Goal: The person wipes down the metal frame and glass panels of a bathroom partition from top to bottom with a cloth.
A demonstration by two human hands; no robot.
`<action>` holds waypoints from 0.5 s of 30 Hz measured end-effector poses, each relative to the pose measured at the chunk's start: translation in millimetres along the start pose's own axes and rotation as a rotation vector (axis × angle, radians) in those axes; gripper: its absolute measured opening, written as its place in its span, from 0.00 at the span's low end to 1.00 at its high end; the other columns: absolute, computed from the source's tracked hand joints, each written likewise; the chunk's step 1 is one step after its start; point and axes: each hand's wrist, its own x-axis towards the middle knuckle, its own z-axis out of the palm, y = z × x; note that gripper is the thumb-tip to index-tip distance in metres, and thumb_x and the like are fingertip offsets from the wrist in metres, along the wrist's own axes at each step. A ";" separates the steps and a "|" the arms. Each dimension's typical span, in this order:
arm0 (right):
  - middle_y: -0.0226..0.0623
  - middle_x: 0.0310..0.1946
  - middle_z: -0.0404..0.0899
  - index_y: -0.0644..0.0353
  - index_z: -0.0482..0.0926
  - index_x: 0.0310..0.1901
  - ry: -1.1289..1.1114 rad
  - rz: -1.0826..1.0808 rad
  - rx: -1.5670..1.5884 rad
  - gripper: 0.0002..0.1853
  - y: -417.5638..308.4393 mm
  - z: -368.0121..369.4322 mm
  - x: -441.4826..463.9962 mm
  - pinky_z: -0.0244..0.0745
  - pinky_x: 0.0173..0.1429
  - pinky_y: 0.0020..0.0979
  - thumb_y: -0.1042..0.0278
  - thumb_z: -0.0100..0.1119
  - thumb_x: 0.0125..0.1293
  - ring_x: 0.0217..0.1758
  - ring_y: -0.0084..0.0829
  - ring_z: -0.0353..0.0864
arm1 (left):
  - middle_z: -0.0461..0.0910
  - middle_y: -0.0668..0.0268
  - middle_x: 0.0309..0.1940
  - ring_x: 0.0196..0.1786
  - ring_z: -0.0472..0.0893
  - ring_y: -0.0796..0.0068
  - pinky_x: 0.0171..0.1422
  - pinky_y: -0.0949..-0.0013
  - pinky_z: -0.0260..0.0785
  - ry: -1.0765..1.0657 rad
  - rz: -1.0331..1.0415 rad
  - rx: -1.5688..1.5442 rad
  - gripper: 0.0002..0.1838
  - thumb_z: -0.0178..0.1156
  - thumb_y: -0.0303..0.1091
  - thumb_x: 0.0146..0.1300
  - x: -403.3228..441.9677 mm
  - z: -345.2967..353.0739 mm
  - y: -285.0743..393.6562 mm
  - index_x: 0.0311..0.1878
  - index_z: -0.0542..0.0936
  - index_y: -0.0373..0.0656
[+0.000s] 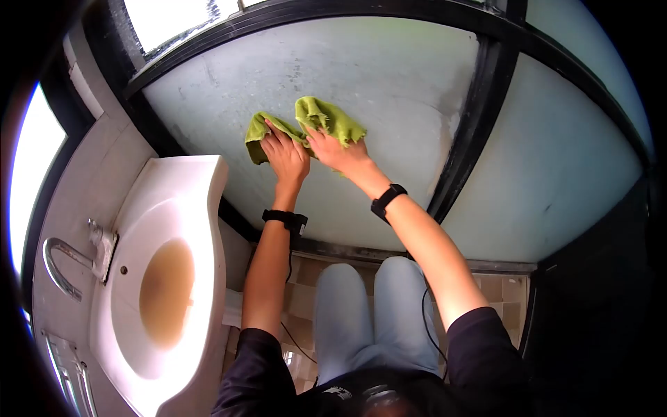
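Note:
A green cloth (325, 118) with ragged edges is against a frosted panel (375, 76) in front of me. My left hand (286, 156) has its fingers on the left part of the cloth, which bunches around them. Beside it, my right hand (338, 151) grips the cloth's right part, and some folds stand up over the fingers. The two parts appear to join between the hands. Grey marks and smudges show on the panel above the cloth.
At the left is a white sink (208, 201) holding brownish water, with a curved metal faucet (66, 267). A metal rack (69, 368) is at lower left. Black frame bars (479, 139) border the panel. Cables hang near my legs, above a tiled floor (302, 278).

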 end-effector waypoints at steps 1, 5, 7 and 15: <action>0.38 0.50 0.80 0.53 0.75 0.60 -0.002 0.009 -0.011 0.22 7.3 -5.7 -4.5 0.78 0.50 0.41 0.60 0.57 0.64 0.50 0.41 0.80 | 0.58 0.31 0.64 0.58 0.62 0.39 0.73 0.45 0.47 -0.005 0.008 -0.012 0.41 0.45 0.43 0.69 0.7 1.0 3.2 0.74 0.44 0.22; 0.38 0.49 0.80 0.53 0.74 0.62 0.070 0.087 -0.145 0.24 41.2 -35.1 11.7 0.78 0.51 0.41 0.57 0.57 0.67 0.52 0.43 0.80 | 0.66 0.38 0.61 0.67 0.61 0.36 0.75 0.43 0.47 0.040 0.196 -0.063 0.38 0.49 0.41 0.66 48.3 -10.0 47.5 0.73 0.55 0.23; 0.38 0.52 0.79 0.54 0.72 0.66 0.224 0.208 -0.234 0.27 53.5 -59.3 37.0 0.76 0.55 0.43 0.56 0.59 0.65 0.55 0.45 0.78 | 0.67 0.41 0.61 0.68 0.63 0.39 0.74 0.43 0.49 0.043 0.311 -0.038 0.36 0.49 0.42 0.66 83.2 -12.5 76.3 0.72 0.58 0.28; 0.51 0.63 0.67 0.67 0.60 0.71 0.287 0.397 -0.454 0.36 93.0 -91.3 4.2 0.68 0.58 0.47 0.59 0.56 0.65 0.53 0.55 0.72 | 0.59 0.34 0.68 0.69 0.60 0.33 0.73 0.42 0.52 0.081 0.439 -0.380 0.35 0.48 0.39 0.68 111.3 -3.2 162.7 0.72 0.56 0.27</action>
